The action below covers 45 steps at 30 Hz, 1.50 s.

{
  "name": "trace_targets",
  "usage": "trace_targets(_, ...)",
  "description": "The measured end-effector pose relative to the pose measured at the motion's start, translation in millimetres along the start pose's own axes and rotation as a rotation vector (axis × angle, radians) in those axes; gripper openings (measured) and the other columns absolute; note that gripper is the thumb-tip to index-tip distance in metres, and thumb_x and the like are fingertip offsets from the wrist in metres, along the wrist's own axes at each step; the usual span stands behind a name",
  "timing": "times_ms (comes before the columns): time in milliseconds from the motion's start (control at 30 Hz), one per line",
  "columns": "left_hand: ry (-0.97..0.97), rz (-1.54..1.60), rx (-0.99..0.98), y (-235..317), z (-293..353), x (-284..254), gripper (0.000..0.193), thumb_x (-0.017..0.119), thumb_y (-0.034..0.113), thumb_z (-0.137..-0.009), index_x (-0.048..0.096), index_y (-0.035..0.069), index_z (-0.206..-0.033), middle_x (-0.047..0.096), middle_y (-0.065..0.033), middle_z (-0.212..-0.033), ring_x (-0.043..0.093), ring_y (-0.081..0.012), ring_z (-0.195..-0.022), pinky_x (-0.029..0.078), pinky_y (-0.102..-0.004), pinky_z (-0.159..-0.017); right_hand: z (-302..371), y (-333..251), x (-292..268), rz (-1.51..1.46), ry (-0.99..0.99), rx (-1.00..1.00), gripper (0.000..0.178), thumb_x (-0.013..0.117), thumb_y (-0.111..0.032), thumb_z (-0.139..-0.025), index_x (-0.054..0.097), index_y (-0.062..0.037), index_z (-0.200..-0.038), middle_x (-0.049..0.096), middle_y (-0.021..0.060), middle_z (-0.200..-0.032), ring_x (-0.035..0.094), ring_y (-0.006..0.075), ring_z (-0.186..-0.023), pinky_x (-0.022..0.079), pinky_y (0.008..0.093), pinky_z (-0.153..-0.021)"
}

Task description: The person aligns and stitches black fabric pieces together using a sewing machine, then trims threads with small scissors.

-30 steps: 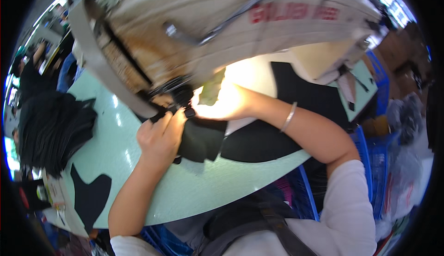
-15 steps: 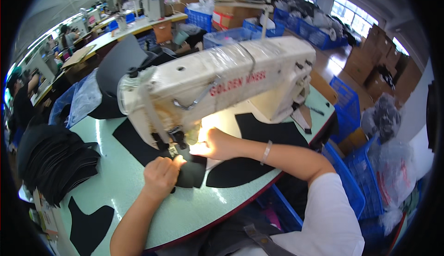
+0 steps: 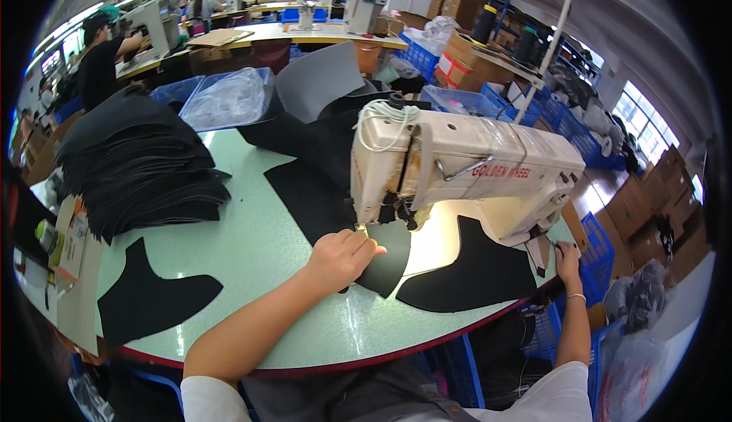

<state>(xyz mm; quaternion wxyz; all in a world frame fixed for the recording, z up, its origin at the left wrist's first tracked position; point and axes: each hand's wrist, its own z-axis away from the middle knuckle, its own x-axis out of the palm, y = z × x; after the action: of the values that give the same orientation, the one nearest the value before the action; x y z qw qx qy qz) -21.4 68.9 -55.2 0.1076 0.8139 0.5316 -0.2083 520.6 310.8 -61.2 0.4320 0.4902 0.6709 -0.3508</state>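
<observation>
A white sewing machine [image 3: 476,155] stands on the pale green table. Beneath its needle area lies a black cut piece [image 3: 390,263], lit by the machine's lamp. My left hand [image 3: 341,260] is closed at this piece's left edge, just in front of the needle, fingers curled and thumb pointing right. My right hand [image 3: 566,260] is at the table's right edge, fingers closed beside a small dark-and-tan strip [image 3: 538,254]; what it holds is too small to make out. Between my hands another black cut piece [image 3: 467,273] lies flat by the machine bed.
A tall stack of black pieces [image 3: 141,166] stands at the left, with a single black piece [image 3: 152,296] in front. Behind are a plastic-lined blue crate [image 3: 229,100] and a curved grey sheet [image 3: 320,79]. Blue baskets [image 3: 602,243] flank the right side. A co-worker [image 3: 103,60] is farther back.
My right hand has left the black piece by the needle and reached to the table's right edge. My left hand stays at the piece. The view has swung left.
</observation>
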Motion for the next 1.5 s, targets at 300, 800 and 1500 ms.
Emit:
trace_targets(300,0.042,0.053,0.012,-1,0,-3,0.025,0.076,0.02,-0.076,0.054,0.01,-0.069,0.048,-0.0017,-0.061,0.05,-0.0158,-0.051,0.039,-0.029,-0.045,6,24,-6,0.116,0.15,0.079,0.02,0.053,-0.009,-0.091,0.059,0.0035,-0.105,0.057,0.0222,-0.091,0.059,0.0382,-0.088,0.047,0.0433,-0.076)
trace_targets(800,-0.02,0.001,0.325,5,-7,-13,0.017,0.076,0.017,-0.074,0.063,0.008,-0.082,0.041,0.0026,-0.065,0.045,-0.0099,-0.057,0.033,-0.0238,-0.044,75,-356,-71,-0.735,-0.307,-0.692,0.045,0.072,-0.003,-0.074,0.064,-0.0087,-0.118,0.06,0.0076,-0.083,0.063,0.0233,-0.069,0.05,0.0329,-0.061)
trace_targets(1500,-0.086,0.18,0.189,1,0,-8,0.02,0.07,0.013,-0.076,0.064,0.005,-0.093,0.052,-0.0001,-0.072,0.055,-0.0147,-0.064,0.041,-0.0281,-0.049,63,-371,-38,-0.839,-0.171,-0.656,0.008,0.069,-0.008,-0.081,0.062,-0.0036,-0.084,0.059,0.0113,-0.07,0.058,0.0299,-0.063,0.046,0.0367,-0.06)
